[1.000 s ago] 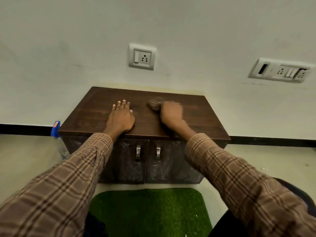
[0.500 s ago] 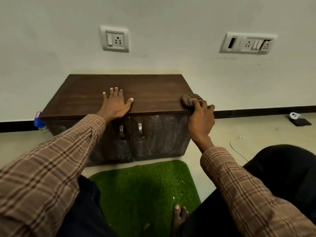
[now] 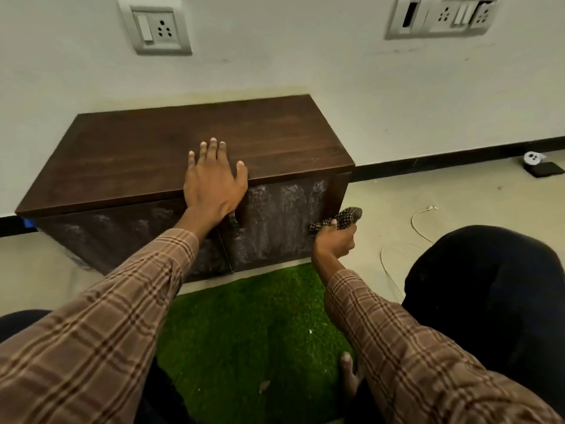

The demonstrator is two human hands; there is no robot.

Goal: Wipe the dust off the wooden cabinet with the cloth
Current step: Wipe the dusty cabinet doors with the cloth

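Item 1, cabinet [image 3: 195, 148]: low, dark wood, backing onto the wall, 2 doors w/ a handle partly hidden behind my left wrist. Top is looking clean and even. Door fronts are showing pale dusty smears, heaviest on the right door [image 3: 275, 221].

Item 2, left hand [image 3: 214, 182]: I'm laying it flat, fingers spread wide, over the top's front edge; holding nothing, just bracing.

Item 3, right hand [image 3: 334, 240]: I'm clenching it round the cloth, at the cabinet's right front corner, approx. mid-height of the door.

Item 4, cloth [image 3: 342, 218]: checked, bunched up, sticking out above my fist, beside the door's right edge. Can't tell if it's actually touching the wood.

Step in hand, my reading: top done, I'm starting on the front/right side. Next move is calling for pressing the wad flat onto the right door and sweeping across the smears, keeping the left hand planted so the cabinet isn't shifting.

Hard to make out:
- cabinet's right side panel, facing away from me, so dust there unknown.
- left door's lower part, covered by my left sleeve.
- blue object [image 3: 27, 223] at the left rear corner, mostly hidden.
- mat [image 3: 244, 332] in front, edges cut off by my arms.
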